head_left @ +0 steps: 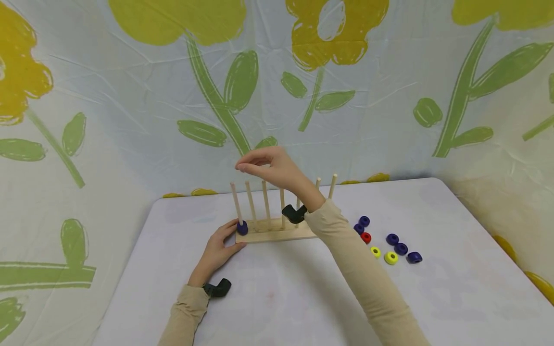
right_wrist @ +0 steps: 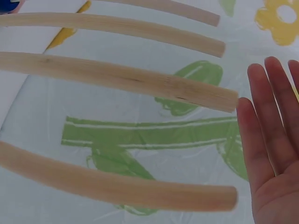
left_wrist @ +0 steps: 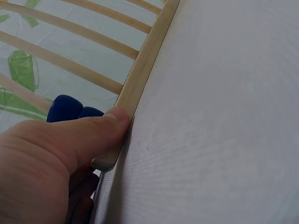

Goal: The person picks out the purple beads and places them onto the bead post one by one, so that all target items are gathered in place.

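A wooden peg rack (head_left: 277,234) stands on the white table with a row of upright pegs. At its left end my left hand (head_left: 218,250) grips the base; in the left wrist view the thumb (left_wrist: 117,115) lies on the base's edge. Two dark blue beads (left_wrist: 64,108) sit low on the leftmost peg. Above the peg tops hangs my right hand (head_left: 272,166), with no bead visible in it. Its fingers look straight in the right wrist view, beside the peg ends (right_wrist: 229,100). The right forearm hides part of the rack's right side.
Loose beads lie to the right of the rack: several blue beads (head_left: 400,249), a red bead (head_left: 366,238) and two yellow beads (head_left: 391,258). A flower-printed cloth (head_left: 151,96) hangs behind the table (head_left: 268,307). Each wrist wears a black camera (head_left: 218,288).
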A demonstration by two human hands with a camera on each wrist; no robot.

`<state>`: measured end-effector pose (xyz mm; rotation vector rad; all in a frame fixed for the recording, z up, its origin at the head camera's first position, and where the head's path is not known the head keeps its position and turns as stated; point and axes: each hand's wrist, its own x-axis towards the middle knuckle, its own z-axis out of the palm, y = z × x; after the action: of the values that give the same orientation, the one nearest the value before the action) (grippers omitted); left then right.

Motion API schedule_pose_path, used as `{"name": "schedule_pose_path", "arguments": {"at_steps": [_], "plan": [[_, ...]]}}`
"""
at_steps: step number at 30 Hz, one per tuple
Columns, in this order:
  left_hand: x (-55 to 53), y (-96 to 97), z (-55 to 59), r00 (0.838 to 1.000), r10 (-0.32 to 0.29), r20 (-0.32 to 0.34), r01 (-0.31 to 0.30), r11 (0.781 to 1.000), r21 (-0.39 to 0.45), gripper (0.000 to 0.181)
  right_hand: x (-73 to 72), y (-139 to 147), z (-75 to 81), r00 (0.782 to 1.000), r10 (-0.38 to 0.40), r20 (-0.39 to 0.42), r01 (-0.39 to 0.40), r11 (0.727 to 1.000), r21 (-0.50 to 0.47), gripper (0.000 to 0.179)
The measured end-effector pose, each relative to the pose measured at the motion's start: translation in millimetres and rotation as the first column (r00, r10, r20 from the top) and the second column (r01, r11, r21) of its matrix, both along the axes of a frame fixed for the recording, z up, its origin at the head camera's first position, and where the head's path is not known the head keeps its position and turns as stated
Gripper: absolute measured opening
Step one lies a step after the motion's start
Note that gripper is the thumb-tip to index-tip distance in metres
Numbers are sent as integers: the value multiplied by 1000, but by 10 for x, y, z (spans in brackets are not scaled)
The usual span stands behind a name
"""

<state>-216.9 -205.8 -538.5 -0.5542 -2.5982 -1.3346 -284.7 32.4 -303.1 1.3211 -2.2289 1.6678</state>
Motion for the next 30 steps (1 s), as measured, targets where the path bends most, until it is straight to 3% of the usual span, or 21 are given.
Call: {"name": "schedule_pose_path", "arguments": {"at_steps": [6,14,22,30], "plan": [[12,-9,-4,1000,7,6,-7,1000,4,62,95,138,32,997,7,-80,-12,998,-57,13],[12,-6,8,1000,13,25,-13,1000,8,62,286,398,64,992,-30,-125,12,990,-139,14],[-3,-2,11,999,29,30,-29,1000,6,64,452,712,52,991,-62,-119,39,981,-189,12],[1,2,-7,999,9,-35,-9,1000,1,63,565,1108,-83,983,-153,-98,130,968,-214,15]]}}
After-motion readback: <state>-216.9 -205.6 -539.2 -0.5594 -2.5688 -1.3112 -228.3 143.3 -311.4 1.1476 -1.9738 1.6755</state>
